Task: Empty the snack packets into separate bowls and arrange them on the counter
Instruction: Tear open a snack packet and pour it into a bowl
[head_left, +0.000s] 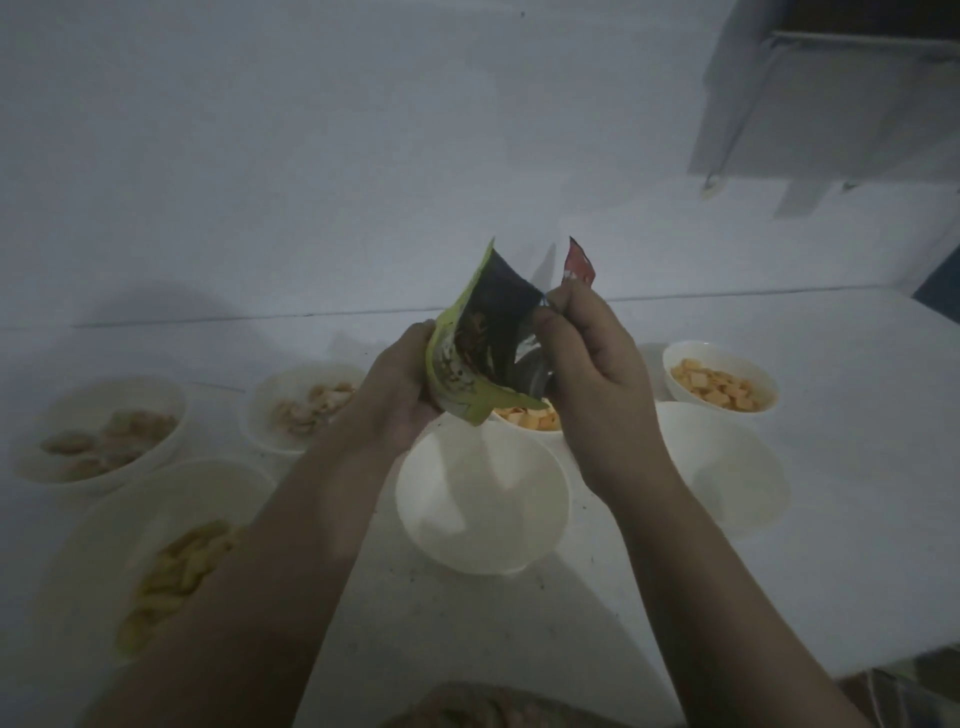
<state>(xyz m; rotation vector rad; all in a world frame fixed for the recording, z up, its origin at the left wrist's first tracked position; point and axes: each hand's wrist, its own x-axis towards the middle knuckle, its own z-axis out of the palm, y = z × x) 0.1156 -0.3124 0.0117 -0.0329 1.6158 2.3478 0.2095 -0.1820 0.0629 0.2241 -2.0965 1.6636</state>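
Note:
A green snack packet (470, 358) is held up over the counter with its top torn wide and dark strips of snack showing inside. My left hand (402, 387) grips its left side from below. My right hand (589, 364) pinches the torn silver edge, with a small red torn strip (579, 262) sticking up above the fingers. Directly under the packet stands an empty white bowl (480, 493). Behind it, partly hidden by the packet, a bowl of orange squares (530, 418) shows.
On the white counter (857, 545) stand more white bowls: orange squares at the far right (719, 376), an empty one (727, 462) beside it, pale snacks at the left (101, 434) and middle left (301, 402), yellow pieces at the near left (156, 561). A wall rack (831, 93) hangs upper right.

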